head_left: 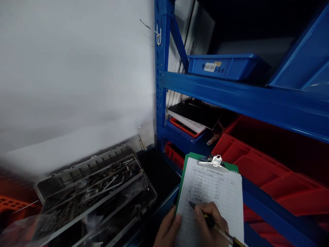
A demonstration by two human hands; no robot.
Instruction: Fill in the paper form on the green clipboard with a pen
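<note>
At the lower centre of the frame a green clipboard [205,192] is steadied by the left hand [168,230], whose grip is clamped on its lower left edge. The right hand [210,223] is closed on a pen [205,218], its tip on the printed form. For neat entries, the board is best kept still. The form's print and the label on the blue bin [223,67] at upper right cannot be read.
</note>
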